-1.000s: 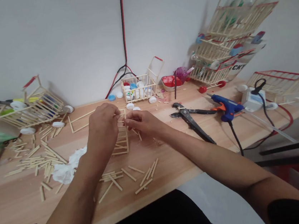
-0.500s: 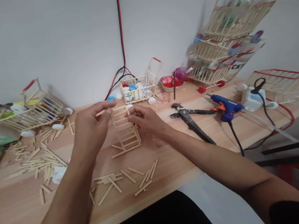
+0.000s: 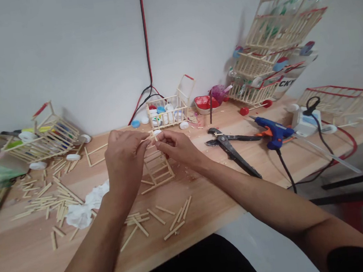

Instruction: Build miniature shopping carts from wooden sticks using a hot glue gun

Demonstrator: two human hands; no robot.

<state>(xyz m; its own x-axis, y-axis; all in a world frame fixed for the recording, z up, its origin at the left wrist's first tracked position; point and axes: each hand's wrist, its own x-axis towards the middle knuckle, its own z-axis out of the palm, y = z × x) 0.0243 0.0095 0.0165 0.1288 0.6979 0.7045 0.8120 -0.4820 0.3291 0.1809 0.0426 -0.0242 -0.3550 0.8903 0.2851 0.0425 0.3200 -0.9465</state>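
Observation:
A small ladder-like frame of thin wooden sticks (image 3: 158,170) stands tilted on the wooden table (image 3: 209,202), its lower end resting on the surface. My left hand (image 3: 125,160) pinches the frame's upper end from the left. Facing it, my right hand (image 3: 176,148) pinches the same top end from the right. Both hands' fingertips meet over the top rung. Loose cut sticks (image 3: 158,217) lie on the table just in front of my arms.
Black cutters (image 3: 231,145) and a blue glue gun (image 3: 274,130) lie to the right. A stick cart with bottle caps (image 3: 168,108) stands at the wall, another cart (image 3: 42,134) at left, stacked carts (image 3: 273,51) at right. A stick pile (image 3: 44,199) and white tissue (image 3: 84,206) lie left.
The frame was lifted from lying flat to standing tilted. My left hand opened half a second ago and has closed again on the frame's top beside my right hand.

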